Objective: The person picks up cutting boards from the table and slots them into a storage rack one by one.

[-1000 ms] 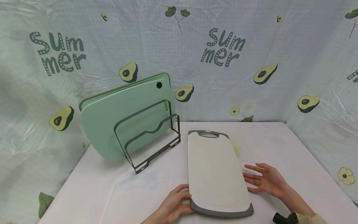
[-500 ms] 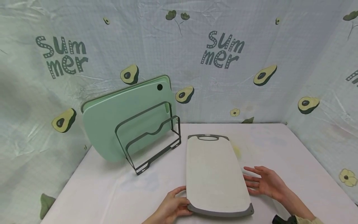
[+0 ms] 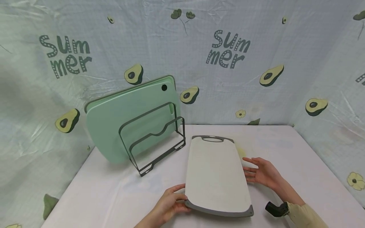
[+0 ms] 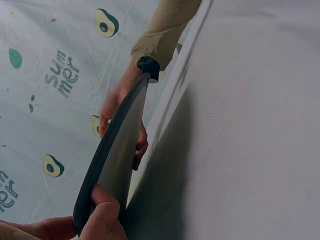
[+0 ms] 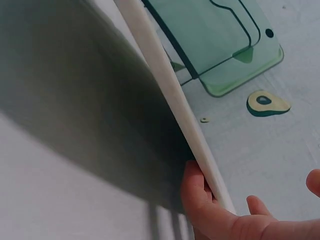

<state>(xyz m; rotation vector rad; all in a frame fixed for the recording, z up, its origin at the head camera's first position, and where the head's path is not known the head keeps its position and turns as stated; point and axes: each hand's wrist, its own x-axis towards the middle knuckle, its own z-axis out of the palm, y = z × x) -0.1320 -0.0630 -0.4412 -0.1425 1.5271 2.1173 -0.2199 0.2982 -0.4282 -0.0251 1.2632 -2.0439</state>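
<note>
Long white plastic cutting board w/ grey rim (image 3: 216, 172) sits mid-table, near end tilted up, long axis 6-to-12 o'clock. Left hand (image 3: 168, 205) pinches its near-left corner – thumb on top. Right hand (image 3: 263, 174), fingers straight, touches its right edge at 3 o'clock. Dark wire rack (image 3: 152, 139) w/ green boards (image 3: 114, 120) at 10 o'clock.

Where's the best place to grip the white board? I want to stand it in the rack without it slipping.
Grip the white board by its long side edges, coming in from both sides. It is long, flat and thin, near end already tilted off the table, so fingers fit under. The left hand pinches the near corner; the right hand touches the right edge.
</note>
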